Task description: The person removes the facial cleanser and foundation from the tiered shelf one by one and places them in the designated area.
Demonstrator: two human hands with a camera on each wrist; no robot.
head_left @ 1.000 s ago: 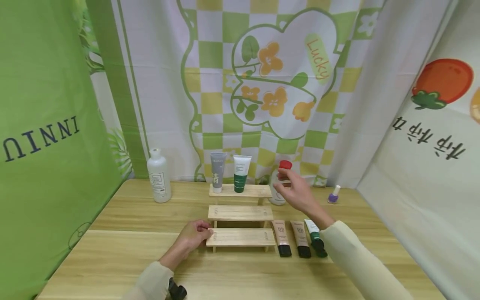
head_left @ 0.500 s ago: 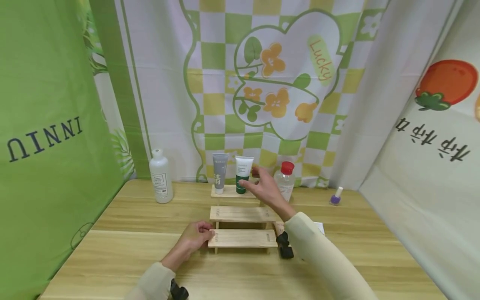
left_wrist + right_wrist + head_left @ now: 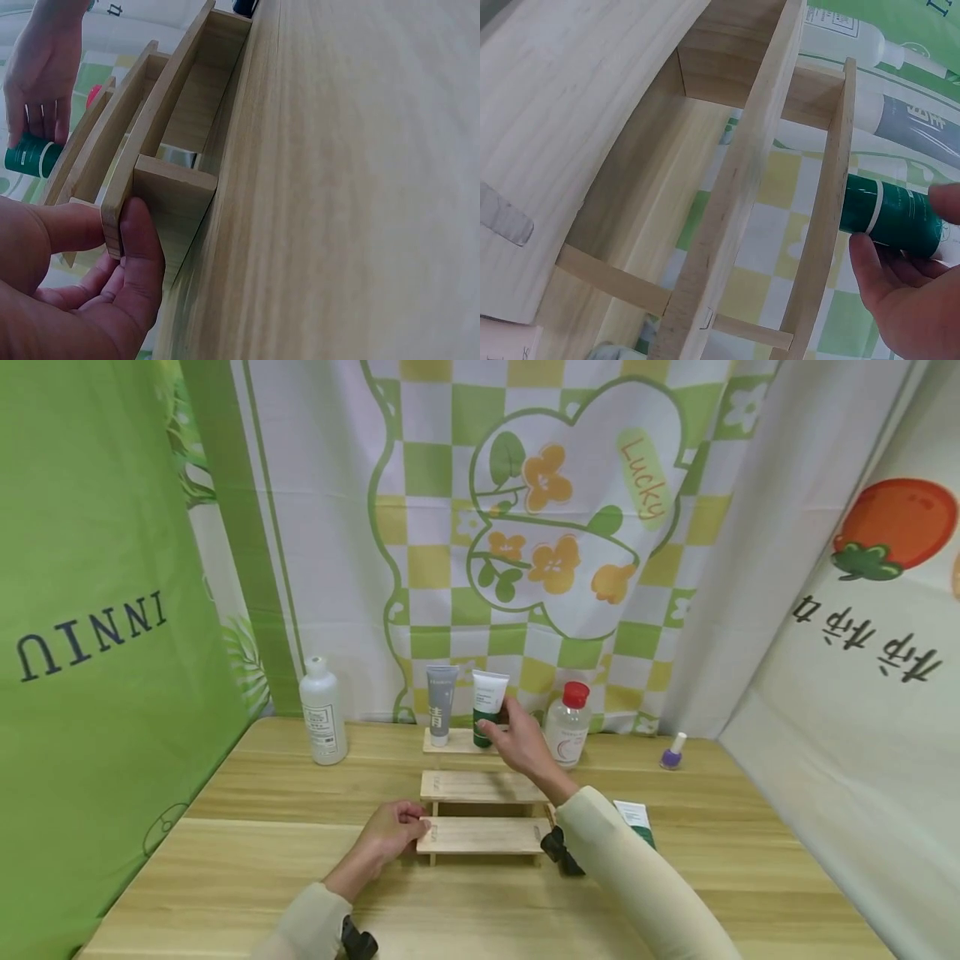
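A three-step wooden shelf (image 3: 482,786) stands mid-table. My left hand (image 3: 411,832) pinches the left end of its lowest step (image 3: 174,112) between thumb and fingers (image 3: 142,240). On the top step stand a grey tube (image 3: 441,702) and a green-and-white tube (image 3: 489,693). My right hand (image 3: 501,732) reaches over the shelf and grips the green-and-white tube at its dark green cap end (image 3: 892,216), fingers (image 3: 889,281) curled under it. The left wrist view shows that hand (image 3: 36,75) round the green cap (image 3: 28,159).
A white bottle (image 3: 321,714) stands left of the shelf and a red-capped clear bottle (image 3: 567,727) right of it. A purple nail polish (image 3: 671,752) sits far right. Tubes (image 3: 636,820) lie right of the shelf, partly hidden by my sleeve. Curtains close in three sides.
My right hand moved left from the red-capped bottle to the green-and-white tube and closed round it. My left hand stayed on the lowest step.
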